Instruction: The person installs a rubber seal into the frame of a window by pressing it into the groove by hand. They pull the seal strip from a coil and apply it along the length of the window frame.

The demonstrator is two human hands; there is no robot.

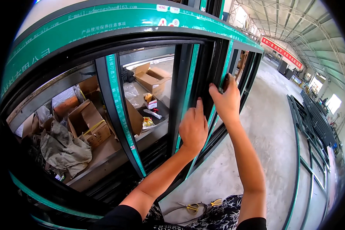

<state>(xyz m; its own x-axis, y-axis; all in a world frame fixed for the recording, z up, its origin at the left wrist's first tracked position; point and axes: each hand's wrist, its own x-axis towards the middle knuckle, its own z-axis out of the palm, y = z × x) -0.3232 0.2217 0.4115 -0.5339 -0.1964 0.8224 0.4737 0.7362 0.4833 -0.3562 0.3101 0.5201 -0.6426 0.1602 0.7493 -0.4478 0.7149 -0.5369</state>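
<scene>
A large black window frame (209, 57) with green protective film stands upright before me, and both hands are on its right-hand upright. My left hand (194, 128) has its index finger stretched up against the black channel of that upright. Its other fingers are curled, and whatever lies under the palm is hidden. Higher and to the right, my right hand (228, 97) closes thumb and fingers around the edge of the same upright, over a green film strip (225, 63). The fingertips on the far side are partly hidden.
Through the frame show open cardboard boxes (90, 124), a crumpled grey-green cloth (63, 147) and a small white-and-red box (151, 101). Yellow-handled tools (193, 208) lie low by my legs. Long dark metal frames (310, 153) lie along the right of the concrete floor (274, 126).
</scene>
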